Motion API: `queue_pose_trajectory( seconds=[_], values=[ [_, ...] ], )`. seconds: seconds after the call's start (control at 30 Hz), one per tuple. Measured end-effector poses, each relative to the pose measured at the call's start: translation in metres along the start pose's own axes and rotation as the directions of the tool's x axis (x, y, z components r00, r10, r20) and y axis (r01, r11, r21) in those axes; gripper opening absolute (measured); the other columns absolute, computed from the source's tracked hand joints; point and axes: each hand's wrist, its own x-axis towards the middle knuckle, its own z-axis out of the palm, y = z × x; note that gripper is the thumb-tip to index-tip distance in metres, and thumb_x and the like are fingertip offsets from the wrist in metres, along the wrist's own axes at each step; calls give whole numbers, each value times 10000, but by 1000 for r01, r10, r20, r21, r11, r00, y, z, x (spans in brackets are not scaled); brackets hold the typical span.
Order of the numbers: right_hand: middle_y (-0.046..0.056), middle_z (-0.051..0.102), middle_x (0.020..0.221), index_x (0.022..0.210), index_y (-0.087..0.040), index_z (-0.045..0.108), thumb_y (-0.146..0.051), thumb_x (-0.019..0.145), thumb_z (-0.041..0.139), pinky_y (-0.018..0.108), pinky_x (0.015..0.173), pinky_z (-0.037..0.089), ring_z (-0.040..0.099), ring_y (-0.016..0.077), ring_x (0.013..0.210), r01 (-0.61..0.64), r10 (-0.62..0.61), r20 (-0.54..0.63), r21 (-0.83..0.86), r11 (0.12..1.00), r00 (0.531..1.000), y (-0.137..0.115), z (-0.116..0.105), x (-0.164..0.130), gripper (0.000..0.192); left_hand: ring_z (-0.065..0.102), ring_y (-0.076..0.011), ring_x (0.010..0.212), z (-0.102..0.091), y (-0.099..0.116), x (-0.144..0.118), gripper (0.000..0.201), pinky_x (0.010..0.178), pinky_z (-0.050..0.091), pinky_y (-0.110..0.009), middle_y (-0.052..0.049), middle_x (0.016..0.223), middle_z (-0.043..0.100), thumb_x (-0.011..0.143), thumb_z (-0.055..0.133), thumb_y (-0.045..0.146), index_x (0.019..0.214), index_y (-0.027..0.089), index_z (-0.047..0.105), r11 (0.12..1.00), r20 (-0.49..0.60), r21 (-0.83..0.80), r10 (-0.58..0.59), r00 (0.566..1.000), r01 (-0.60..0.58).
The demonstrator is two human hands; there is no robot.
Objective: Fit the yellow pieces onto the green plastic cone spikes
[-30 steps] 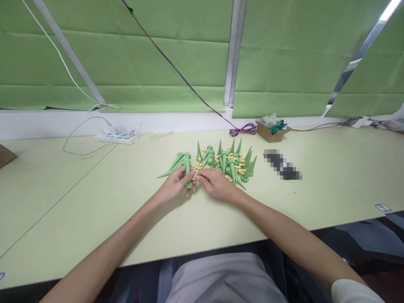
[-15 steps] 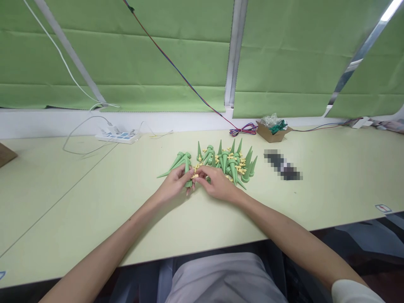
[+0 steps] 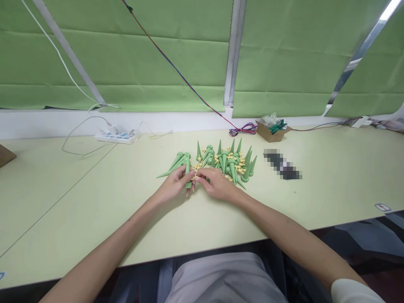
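Note:
My left hand [image 3: 172, 184] is closed around a green plastic watering spike [image 3: 188, 163], its point away from me and its wide end near my fingertips. Against that wide end, my right hand [image 3: 217, 184] pinches a small yellow valve piece [image 3: 195, 178]. My fingers partly cover the piece, so I cannot tell whether it is seated in the spike. Just beyond my hands lies a pile of green spikes [image 3: 232, 168], some standing point up, with small yellow pieces [image 3: 240, 171] among them. A few more spikes [image 3: 177, 162] lie together beyond my left hand.
A small cardboard box [image 3: 270, 135] with clear and green plastic stands by the wall, beside a coiled red-and-blue cable [image 3: 243, 129]. A white power strip [image 3: 116, 136] lies at the back left. A dark pixelated item [image 3: 282, 165] is right of the pile. The table's front edge [image 3: 195, 252] runs before me.
Both hands stay almost in place, still together at the spike's wide end. The yellow piece in my right fingers has shifted slightly and shows less.

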Motion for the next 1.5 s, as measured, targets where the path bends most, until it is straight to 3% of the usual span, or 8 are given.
queue_pose_trajectory(
  seconds=[0.37,0.6,0.93,1.5],
  values=[
    [-11,659,734,782,-190,597,-196,1025,468,273,764,408,539,131,662,6,-6,-5,-2,1000,1000,0,0,0,275,565,-132,573,0,1,0,369,511,473,-275,-1,699,587,919,632,538,834,186,560,1000,3,4,-15,1000,15],
    [4,656,780,919,-190,596,-237,989,550,263,669,400,557,149,692,-67,67,-5,15,998,998,-2,0,-2,95,588,-136,605,-1,-1,-1,354,525,480,-275,4,716,585,917,643,521,838,190,547,1000,-23,16,6,1000,-6],
    [-6,672,783,854,-198,584,-192,1000,513,256,699,408,553,139,690,19,-18,-23,54,998,1000,-1,0,-1,163,568,-123,559,-2,-2,-2,337,566,471,-289,10,685,606,944,611,509,849,194,537,998,-9,63,6,1000,-5],
    [-22,696,777,832,-201,572,-208,997,518,269,727,403,516,130,637,-12,11,14,53,998,1000,2,1,-1,174,552,-131,587,3,-6,-1,344,604,463,-302,7,687,589,973,557,502,811,203,508,997,-23,58,53,998,-52]
  ],
)
